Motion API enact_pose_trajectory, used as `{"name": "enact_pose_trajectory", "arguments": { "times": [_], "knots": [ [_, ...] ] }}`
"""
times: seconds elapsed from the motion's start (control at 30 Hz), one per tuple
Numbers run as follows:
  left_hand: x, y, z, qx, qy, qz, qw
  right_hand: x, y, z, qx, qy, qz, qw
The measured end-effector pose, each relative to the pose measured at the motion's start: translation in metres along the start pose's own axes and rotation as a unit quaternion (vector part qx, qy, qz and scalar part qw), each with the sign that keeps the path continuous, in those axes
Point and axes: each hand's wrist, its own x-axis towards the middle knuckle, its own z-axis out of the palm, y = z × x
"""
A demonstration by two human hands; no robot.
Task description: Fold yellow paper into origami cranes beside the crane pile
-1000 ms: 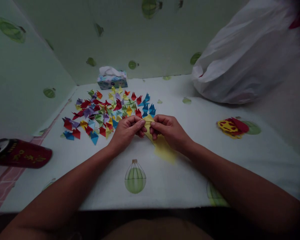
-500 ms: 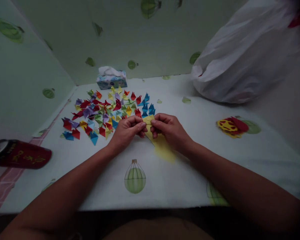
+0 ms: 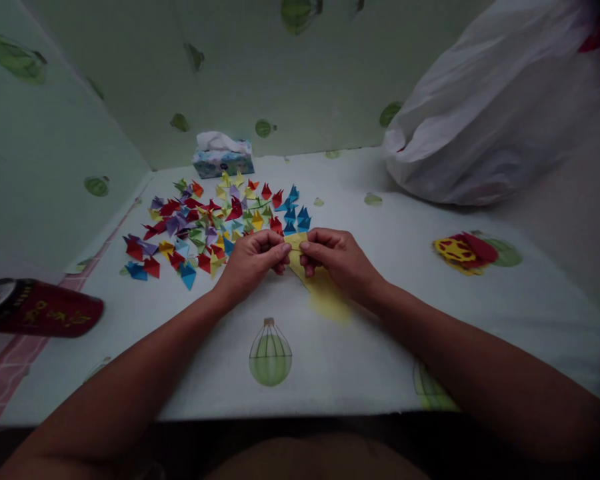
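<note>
A small piece of yellow paper [image 3: 297, 241] with a folded edge is held between both hands above the middle of the table. My left hand [image 3: 260, 260] pinches its left side between thumb and fingers. On the right side, my right hand [image 3: 336, 257] grips it the same way, thumb on top. Part of the paper is hidden behind the fingertips. Below the hands a blurred yellow patch shows on the tablecloth. Just beyond my left hand lies a spread of small folded paper cranes [image 3: 195, 223] in red, blue, yellow, green and purple.
A tissue box [image 3: 223, 160] stands at the back by the wall. To the left is a dark red drink can [image 3: 45, 308]. A big white plastic bag [image 3: 460, 133] fills the back right, with red and yellow cut-out pieces [image 3: 464, 253] in front of it on the tablecloth [image 3: 205, 373].
Hardly anything differs. Both hands keep their pinch on the yellow paper, with only a very slight shift of the fingers.
</note>
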Motion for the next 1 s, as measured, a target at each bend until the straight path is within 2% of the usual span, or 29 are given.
{"name": "enact_pose_trajectory", "arguments": {
  "times": [0.2,0.37,0.47,0.77,1.0],
  "knots": [
    [0.0007,-0.0007,-0.0006,0.011,0.005,-0.006,1.000,-0.0005,-0.0002,0.0002,-0.016,-0.009,0.009,1.000],
    [0.0013,0.0010,-0.0001,0.000,-0.007,-0.020,1.000,0.0003,0.0018,0.0003,0.048,-0.023,0.030,0.998],
    [0.0007,0.0026,0.0002,-0.001,-0.014,-0.026,1.000,0.0009,0.0025,0.0001,0.048,-0.021,0.035,0.998],
    [-0.0031,0.0058,0.0040,0.027,-0.007,-0.031,0.999,-0.0025,0.0009,0.0048,-0.140,0.035,-0.042,0.989],
    [-0.0032,0.0055,0.0047,0.020,-0.025,-0.039,0.999,-0.0020,0.0007,0.0040,-0.292,0.073,-0.126,0.945]
  ]
}}
